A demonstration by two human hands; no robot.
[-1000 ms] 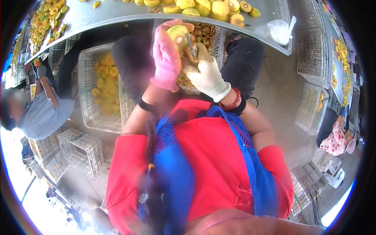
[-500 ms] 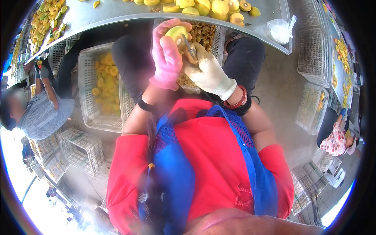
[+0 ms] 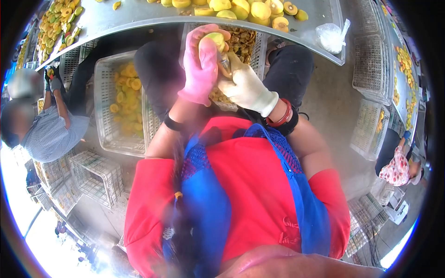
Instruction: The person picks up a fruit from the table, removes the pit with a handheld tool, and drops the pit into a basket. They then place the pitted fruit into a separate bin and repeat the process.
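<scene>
My left hand (image 3: 199,72), in a pink glove, is closed around a yellow-green peach half (image 3: 215,39). In a whitish glove, my right hand (image 3: 246,85) grips a small metal-bladed pitting tool (image 3: 225,61) with a brownish handle. The tool's metal end is right against the lower side of the fruit; its tip is hidden. Both hands are close together between my knees, just below the table's edge. Beneath them sits a crate (image 3: 260,56) of brownish fruit scraps (image 3: 240,39).
Halved yellow peaches (image 3: 241,10) lie along the metal table (image 3: 153,11), with a tied plastic bag (image 3: 331,37) to their right. A white crate (image 3: 104,116) of yellow fruit stands left of my leg. Other people (image 3: 53,132) sit left and right; stacked crates (image 3: 371,65) stand at right.
The peach half has turned in my left fingers, so its rounded skin side now shows more. The tool shows less, and both hands have moved only slightly.
</scene>
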